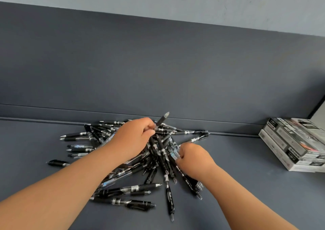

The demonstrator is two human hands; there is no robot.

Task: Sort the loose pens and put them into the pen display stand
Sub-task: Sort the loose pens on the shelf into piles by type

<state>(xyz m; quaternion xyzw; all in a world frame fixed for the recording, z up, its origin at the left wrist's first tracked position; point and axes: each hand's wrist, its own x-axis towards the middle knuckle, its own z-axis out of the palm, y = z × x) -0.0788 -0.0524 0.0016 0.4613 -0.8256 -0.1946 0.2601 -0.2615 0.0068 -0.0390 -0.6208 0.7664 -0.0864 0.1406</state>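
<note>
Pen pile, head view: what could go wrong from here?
The left hand grips a pen lifted from the tangled pile; crossed neighbours may drag along and scatter.
The right hand grips other pens in the same pile, so the hands could snag each other.
Nearly everything looks black, so missorting seems possible.

The left hand (135,136) covers the middle of the pile of pens (123,191), its fingertips curled out of sight around a raised pen (162,120). The right hand (193,159) buries its fingers among the barrels; whether it grips one cannot be told. Label print on the pens is too small to read. The stacked boxes (292,141) are cut by the right edge, their lettering blurred. Both forearms run off the lower edge.
</note>
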